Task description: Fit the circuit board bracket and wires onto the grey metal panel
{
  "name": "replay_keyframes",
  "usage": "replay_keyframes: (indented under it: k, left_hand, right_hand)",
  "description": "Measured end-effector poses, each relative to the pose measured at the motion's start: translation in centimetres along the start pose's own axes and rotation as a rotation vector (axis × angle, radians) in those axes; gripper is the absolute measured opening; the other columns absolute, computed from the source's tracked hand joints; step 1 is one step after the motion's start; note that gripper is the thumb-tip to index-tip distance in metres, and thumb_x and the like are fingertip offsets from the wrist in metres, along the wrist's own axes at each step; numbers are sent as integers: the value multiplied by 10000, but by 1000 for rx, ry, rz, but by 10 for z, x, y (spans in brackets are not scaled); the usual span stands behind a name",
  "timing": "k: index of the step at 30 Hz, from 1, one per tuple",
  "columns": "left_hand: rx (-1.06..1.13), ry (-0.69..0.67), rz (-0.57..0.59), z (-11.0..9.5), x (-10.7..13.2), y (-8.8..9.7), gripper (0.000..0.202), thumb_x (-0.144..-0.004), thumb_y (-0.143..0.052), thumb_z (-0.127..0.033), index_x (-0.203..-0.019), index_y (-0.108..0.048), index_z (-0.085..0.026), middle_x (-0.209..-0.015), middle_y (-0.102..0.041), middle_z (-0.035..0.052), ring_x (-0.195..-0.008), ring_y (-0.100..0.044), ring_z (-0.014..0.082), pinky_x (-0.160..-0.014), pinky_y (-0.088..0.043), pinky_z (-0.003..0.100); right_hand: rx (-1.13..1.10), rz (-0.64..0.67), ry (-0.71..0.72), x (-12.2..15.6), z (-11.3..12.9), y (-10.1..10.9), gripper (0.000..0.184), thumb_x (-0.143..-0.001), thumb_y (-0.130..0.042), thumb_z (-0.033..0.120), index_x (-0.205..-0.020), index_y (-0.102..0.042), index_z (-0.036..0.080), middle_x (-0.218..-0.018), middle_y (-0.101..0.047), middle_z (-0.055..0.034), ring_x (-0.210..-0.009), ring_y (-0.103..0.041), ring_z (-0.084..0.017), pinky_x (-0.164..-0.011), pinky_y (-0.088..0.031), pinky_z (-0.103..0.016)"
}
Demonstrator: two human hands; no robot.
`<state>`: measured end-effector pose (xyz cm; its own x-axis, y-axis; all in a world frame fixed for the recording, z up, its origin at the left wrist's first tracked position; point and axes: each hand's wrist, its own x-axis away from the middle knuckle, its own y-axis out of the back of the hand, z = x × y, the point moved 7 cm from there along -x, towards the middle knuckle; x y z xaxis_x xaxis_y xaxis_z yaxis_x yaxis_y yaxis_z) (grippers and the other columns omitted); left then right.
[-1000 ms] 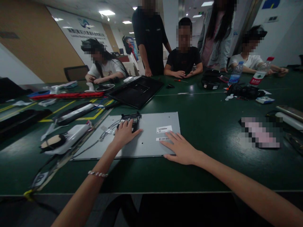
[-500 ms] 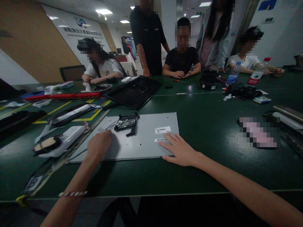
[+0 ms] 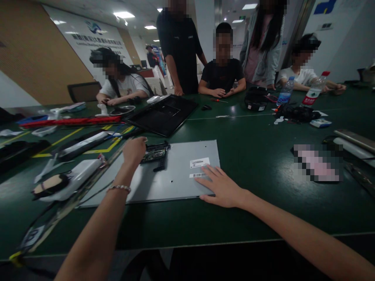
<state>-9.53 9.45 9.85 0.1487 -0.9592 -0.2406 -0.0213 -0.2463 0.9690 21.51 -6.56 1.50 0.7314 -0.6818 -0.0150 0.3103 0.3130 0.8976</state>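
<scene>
I log one flat grey metal panel (image 3: 175, 173) near-centre on the dark green table (image 3: 252, 152), my right hand (image 3: 220, 187) spread open and pinning its near right edge, my left hand (image 3: 134, 150) curled at the small green circuit board (image 3: 154, 152) far left, with a grasp I cannot tell; I judge this a board-loosening step, wanting a gentle lift.

Dim; ceiling panels (image 3: 123, 15) glare, edges warped, perhaps slightly blurred.

Your left hand (image 3: 134, 150) curls over the left end of the circuit board (image 3: 154, 153), so you cannot tell whether its fingers grip anything. The print on the labels (image 3: 199, 168) just beyond your right hand (image 3: 221, 187) is too small to read. Well right of that hand, a pinkish thing (image 3: 316, 164) is blurred out. Your forearms (image 3: 293, 230) are cut off by the bottom edge.
</scene>
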Motion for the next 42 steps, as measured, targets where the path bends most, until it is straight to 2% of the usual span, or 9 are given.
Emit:
replay_keyframes:
  k: [3,6,10,15,19,25,29,33,42]
  left_hand:
    - [14,10,82,-5,-18,-25,462,-970,-329,-247,-1229,-625,-5,-1263,-617,206,-1118,-582,296,-957,-420,412]
    - [5,38,96,-3,-27,-40,440,-933,-374,-223,-1258,-614,-48,-1297,-601,210,-1155,-572,314,-977,-402,448]
    - [-56,-57,3,-8,-25,-44,487,-933,-299,-180,-1345,-545,-98,-1381,-548,176,-1289,-476,301,-1080,-258,528]
    - [-99,-265,95,-22,-25,-57,501,-924,-284,-199,-1329,-577,-179,-1308,-629,86,-1159,-596,244,-1071,-307,399]
    - [-154,-280,155,-19,-32,-68,494,-941,-278,-261,-1316,-591,-190,-1296,-638,86,-1181,-593,256,-1070,-312,392]
    - [-107,-261,218,-15,-41,-78,510,-967,-300,-257,-1445,-439,-148,-1378,-565,130,-1250,-539,281,-1105,-252,456]
    - [-71,-264,272,-19,-42,-79,478,-985,-321,-227,-1428,-452,-102,-1406,-532,150,-1279,-497,298,-1119,-187,509]
    - [-38,-239,218,-20,-37,-69,487,-986,-292,-218,-1447,-423,-130,-1486,-447,122,-1369,-393,279,-1139,-172,498]
    - [-3,-158,118,8,-20,-49,503,-999,-276,-299,-1469,-400,-169,-1501,-426,129,-1410,-340,282,-1142,-146,575]
  right_hand:
    - [-6,4,-4,0,0,1,732,-931,-306,692,-1548,-230,305,-1649,-14,-24,-1493,10,-305,-1194,-50,-525]
    - [-7,10,-3,-1,1,3,733,-933,-303,690,-1548,-230,299,-1648,-9,-32,-1493,11,-305,-1194,-47,-525]
    - [-7,10,-4,-1,1,3,735,-932,-302,692,-1549,-229,299,-1648,-20,-27,-1493,5,-305,-1195,-52,-523]
    - [3,-22,4,-1,1,3,718,-935,-344,669,-1537,-277,284,-1647,-54,-43,-1491,-30,-329,-1193,-70,-532]
    - [-6,-40,16,-1,1,3,704,-939,-363,651,-1535,-286,284,-1645,-78,-44,-1490,-38,-332,-1190,-80,-543]
    - [-15,-43,11,-2,0,2,706,-934,-365,658,-1537,-273,304,-1646,-83,-18,-1490,-36,-332,-1192,-77,-544]
    - [-17,-43,11,-1,-1,2,704,-933,-370,659,-1536,-274,310,-1647,-72,-13,-1491,-40,-329,-1195,-70,-532]
    - [-28,-31,20,-1,-3,2,712,-931,-377,660,-1540,-263,308,-1648,-59,-14,-1491,-26,-330,-1193,-67,-537]
    - [-59,18,38,8,-4,3,727,-928,-376,670,-1543,-249,305,-1646,-57,-26,-1490,-29,-331,-1188,-74,-546]
